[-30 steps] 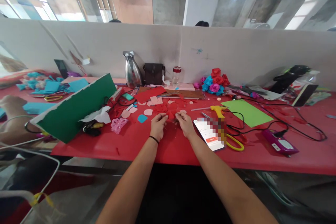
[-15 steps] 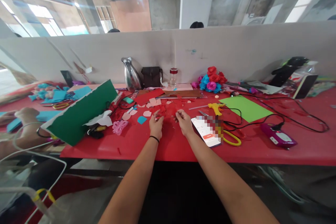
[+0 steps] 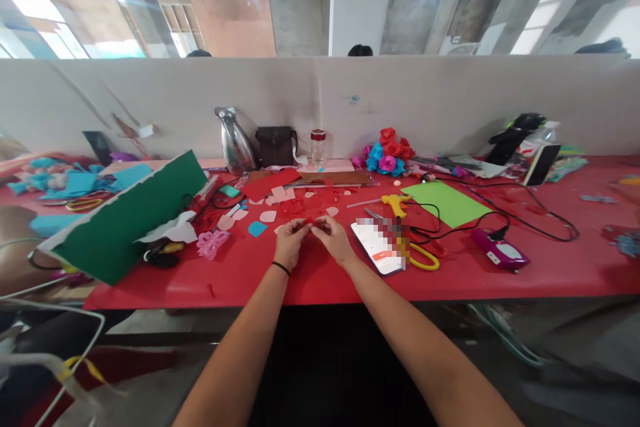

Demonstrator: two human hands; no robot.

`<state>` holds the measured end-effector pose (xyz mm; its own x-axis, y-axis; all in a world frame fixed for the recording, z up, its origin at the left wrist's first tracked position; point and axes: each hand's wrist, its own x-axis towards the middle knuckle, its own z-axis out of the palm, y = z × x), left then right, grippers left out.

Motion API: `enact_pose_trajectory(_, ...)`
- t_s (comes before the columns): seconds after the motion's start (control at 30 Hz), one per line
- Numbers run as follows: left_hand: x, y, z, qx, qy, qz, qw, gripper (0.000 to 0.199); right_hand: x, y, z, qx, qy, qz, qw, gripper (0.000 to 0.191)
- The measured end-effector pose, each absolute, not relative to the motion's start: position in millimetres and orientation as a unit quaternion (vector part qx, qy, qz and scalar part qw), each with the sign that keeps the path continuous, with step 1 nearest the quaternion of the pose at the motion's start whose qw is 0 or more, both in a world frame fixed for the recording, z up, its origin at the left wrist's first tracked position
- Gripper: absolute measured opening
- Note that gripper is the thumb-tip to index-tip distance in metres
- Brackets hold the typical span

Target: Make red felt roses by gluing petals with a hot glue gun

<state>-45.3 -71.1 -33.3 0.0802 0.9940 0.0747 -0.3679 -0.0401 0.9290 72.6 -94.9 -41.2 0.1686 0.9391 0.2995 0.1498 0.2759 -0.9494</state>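
Note:
My left hand [image 3: 290, 241] and my right hand [image 3: 332, 239] meet over the red table, fingertips almost touching. Between them both pinch a small red paper piece [image 3: 309, 221]; its shape is mostly covered by the fingers and blends with the red behind. Around the hands lie pink paper petals [image 3: 269, 216], a blue petal [image 3: 257, 229] and red scraps. To the right of my right hand rests a phone [image 3: 379, 248] with its screen lit, partly blurred out, beside yellow-handled scissors [image 3: 425, 258].
A yellow glue gun [image 3: 397, 205] trails a black cord past a green sheet [image 3: 447, 203] to a purple power box [image 3: 500, 250]. Paper flowers [image 3: 387, 155], a glass jar [image 3: 318, 148] and a steel jug [image 3: 235, 143] stand behind. A green board [image 3: 135, 220] leans at left, near a co-worker's arm.
My hands, apart before, have come together with the red paper piece between their fingertips. The view has turned slightly right, shifting everything left.

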Motion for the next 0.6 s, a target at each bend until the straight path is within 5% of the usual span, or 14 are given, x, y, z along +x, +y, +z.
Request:
enact_pose_trajectory(0.4, -49, -76, -32, 0.469, 0.354, 0.551, 0.593, 0.038, 83, -98, -36, -0.523, -0.538, 0.383, 0.539, 0.014)
enact_pose_trajectory(0.6, -47, -81, -26, 0.478, 0.359, 0.538, 0.595, 0.028, 94, -94, -22, -0.539, -0.571, 0.346, 0.514, 0.009)
